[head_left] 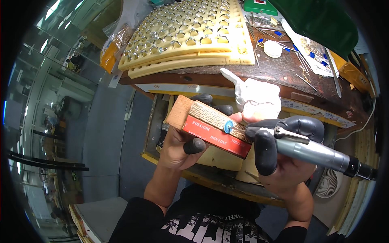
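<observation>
Block (180, 113), wooden with a ribbed face (206, 112), lies in the grasp of the left fingers (194, 146), its long axis from ten to four o'clock; the right fingers (265, 156) clasp a silver handpiece (324, 156) whose blue wheel (228, 126), nearer them, sits at ten o'clock over the ribbed face, contact unclear. White capitals (218, 139) repeat legibly along the block's red label (194, 130); the black shirt (190, 202) at six o'clock bears white print (202, 233), partly cut off

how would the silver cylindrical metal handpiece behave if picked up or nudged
The handpiece would probably feel heavy for its size, since it looks metal. Being rounded, it could roll, though the slim silver metal lever jutting from it may stop that. The small round blue wheel at its tip looks thin, so might bend.
</observation>
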The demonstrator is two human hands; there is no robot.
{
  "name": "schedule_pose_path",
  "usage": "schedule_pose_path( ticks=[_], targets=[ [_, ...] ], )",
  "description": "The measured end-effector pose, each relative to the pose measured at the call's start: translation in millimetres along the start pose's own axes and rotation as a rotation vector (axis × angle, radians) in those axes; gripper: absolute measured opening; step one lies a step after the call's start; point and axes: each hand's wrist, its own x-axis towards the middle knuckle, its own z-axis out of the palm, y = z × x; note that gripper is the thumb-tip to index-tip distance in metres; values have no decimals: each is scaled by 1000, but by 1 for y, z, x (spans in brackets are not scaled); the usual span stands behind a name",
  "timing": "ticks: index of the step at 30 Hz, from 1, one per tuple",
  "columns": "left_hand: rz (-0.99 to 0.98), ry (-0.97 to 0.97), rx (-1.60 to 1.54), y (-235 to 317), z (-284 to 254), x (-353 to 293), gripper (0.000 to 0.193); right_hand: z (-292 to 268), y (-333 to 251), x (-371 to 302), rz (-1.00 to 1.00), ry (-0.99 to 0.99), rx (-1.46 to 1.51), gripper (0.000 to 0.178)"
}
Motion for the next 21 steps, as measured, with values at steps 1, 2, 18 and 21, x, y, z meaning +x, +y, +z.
schedule_pose_path(
  ticks=[1, 2, 18, 21],
  targets=[
    [0, 0, 0, 0, 0, 0, 74, -1, 0, 0, 0, 0, 0, 12],
    [3, -6, 0, 0, 0, 0, 74, -2, 0, 0, 9, -10, -2, 12],
    [-4, -6, -4, 2, 1, 0, 75, -2, 4, -2, -18, -22, 15, 13],
    [3, -4, -3, 1, 0, -1, 75, 5, 4, -5, 46, 51, 140, 15]
  ],
)
